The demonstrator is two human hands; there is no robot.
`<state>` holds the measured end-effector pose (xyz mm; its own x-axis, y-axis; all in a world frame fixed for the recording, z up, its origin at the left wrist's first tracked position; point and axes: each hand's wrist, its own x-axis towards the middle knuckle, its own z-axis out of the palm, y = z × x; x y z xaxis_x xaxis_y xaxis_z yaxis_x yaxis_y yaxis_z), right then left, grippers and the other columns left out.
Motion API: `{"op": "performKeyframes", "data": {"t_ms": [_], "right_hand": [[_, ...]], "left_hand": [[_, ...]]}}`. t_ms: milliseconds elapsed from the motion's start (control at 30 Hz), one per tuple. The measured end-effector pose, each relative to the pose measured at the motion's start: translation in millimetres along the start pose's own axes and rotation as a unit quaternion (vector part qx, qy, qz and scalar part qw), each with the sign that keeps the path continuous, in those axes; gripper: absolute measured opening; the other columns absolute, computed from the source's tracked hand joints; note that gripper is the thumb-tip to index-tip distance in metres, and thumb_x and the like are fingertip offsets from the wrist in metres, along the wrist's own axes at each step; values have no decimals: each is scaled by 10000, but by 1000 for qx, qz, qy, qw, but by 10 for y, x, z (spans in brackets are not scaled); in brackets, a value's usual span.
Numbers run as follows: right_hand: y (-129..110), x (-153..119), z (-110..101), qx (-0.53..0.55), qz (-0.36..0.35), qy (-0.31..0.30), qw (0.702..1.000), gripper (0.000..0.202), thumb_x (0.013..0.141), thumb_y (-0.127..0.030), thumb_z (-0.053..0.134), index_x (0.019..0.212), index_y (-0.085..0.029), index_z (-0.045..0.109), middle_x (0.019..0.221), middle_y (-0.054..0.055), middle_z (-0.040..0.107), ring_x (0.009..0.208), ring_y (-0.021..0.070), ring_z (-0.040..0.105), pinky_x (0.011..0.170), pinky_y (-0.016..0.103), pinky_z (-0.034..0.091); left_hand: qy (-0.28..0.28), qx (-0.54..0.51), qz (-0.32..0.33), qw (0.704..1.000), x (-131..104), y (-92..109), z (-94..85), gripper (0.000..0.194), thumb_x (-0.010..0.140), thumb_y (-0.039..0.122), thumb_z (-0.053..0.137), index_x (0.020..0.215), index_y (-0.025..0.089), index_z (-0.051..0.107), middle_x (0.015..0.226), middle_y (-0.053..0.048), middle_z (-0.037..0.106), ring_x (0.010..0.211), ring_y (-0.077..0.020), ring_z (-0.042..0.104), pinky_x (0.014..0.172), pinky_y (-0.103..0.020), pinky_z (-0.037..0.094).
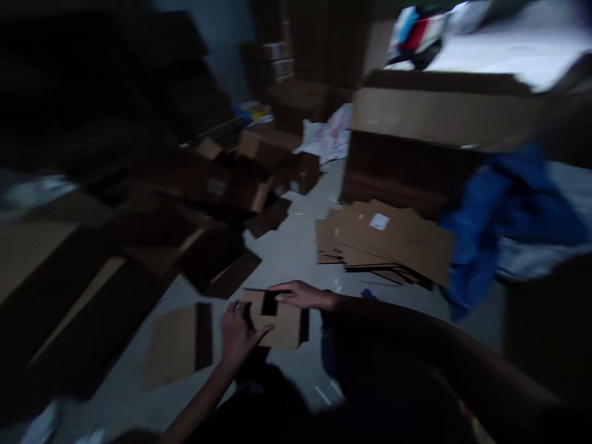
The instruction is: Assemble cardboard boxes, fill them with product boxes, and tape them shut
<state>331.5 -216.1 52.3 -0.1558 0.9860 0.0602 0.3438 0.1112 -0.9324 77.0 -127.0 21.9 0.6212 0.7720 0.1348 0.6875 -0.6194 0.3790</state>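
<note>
Small box (285,331) near front edge of floor (305,216), top gaping. Left hand (239,333) clasps left side; right hand (300,295) on far edge, pinch unclear. Probably folding flaps; next move likely calls for pressing flush.

Cardboard boxes (444,114) and flattened cartons (402,237) suggest a storeroom.

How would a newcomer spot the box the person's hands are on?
Find the large carton at upper right, then the flattened cardboard stack below it. Go down-left from the stack to a small box in front of the person. Unlike its neighbours, it has the left hand and right hand on it, around a dark gap in its top.
</note>
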Motion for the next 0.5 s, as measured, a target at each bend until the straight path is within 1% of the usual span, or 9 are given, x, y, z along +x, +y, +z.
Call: {"op": "performKeyframes", "data": {"t_ms": [33,100,167,233,267,333,367,433,500], "right_hand": [[106,84,159,-1,-1,-19,1000,481,1043,-446,488,1449,-217,607,1468,90,636,1345,242,610,1139,406,469],[333,97,405,-64,-4,-61,996,464,1035,-441,485,1432,-251,632,1542,98,565,1492,270,450,1243,492,337],[517,-16,536,-134,-11,-70,988,486,995,-442,554,1451,-286,616,1634,87,445,1566,321,308,1284,581,206],[649,-180,529,-150,0,-58,987,493,974,-436,578,1451,-317,611,1650,57,424,1563,311,315,1292,566,203],[714,-280,466,-143,31,-25,989,469,979,-438,558,1429,-326,626,1627,40,464,1538,279,369,1287,519,253],[865,-564,228,-142,129,89,977,460,1008,-423,460,1422,-300,618,1574,41,531,1484,221,451,1253,437,344],[943,-769,74,-160,193,162,954,492,1017,-404,400,1453,-263,578,1570,68,528,1473,215,461,1241,435,363],[1059,-1299,-207,-215,317,276,881,575,996,-364,344,1519,-159,468,1561,166,508,1464,261,464,1225,510,368],[1103,-1876,-325,-247,408,303,825,607,927,-377,435,1469,-110,503,1437,235,596,1366,331,558,1149,561,436]], "left_hand": [[33,16,-1,999,-132,-194,17,1038,560,760,862,1303,86,595,1408,-288,554,1421,-530,410,1128,-674,383],[46,44,25,998,-309,-423,141,965,704,724,794,1403,107,547,1544,-300,441,1502,-513,307,1182,-683,283],[-32,47,104,993,-371,-490,250,812,852,642,702,1506,206,500,1612,-226,418,1532,-440,309,1239,-637,191],[-135,21,193,972,-356,-489,251,869,862,659,680,1597,289,400,1651,-157,405,1545,-396,313,1276,-593,101],[-168,4,225,960,-332,-498,219,978,821,703,695,1633,293,334,1673,-144,373,1553,-397,298,1285,-584,64],[-178,-18,229,957,-261,-569,155,1108,763,711,735,1663,278,255,1704,-139,308,1570,-415,254,1285,-600,34],[-177,-27,231,956,-218,-624,143,1097,769,673,745,1666,291,242,1706,-130,304,1573,-410,250,1286,-598,40],[-158,-33,212,964,-131,-716,172,1046,790,582,752,1664,314,243,1711,-115,294,1577,-403,246,1285,-606,51],[-152,-27,196,968,-69,-726,225,982,804,493,746,1652,330,278,1720,-100,271,1583,-400,230,1280,-627,65]]}}
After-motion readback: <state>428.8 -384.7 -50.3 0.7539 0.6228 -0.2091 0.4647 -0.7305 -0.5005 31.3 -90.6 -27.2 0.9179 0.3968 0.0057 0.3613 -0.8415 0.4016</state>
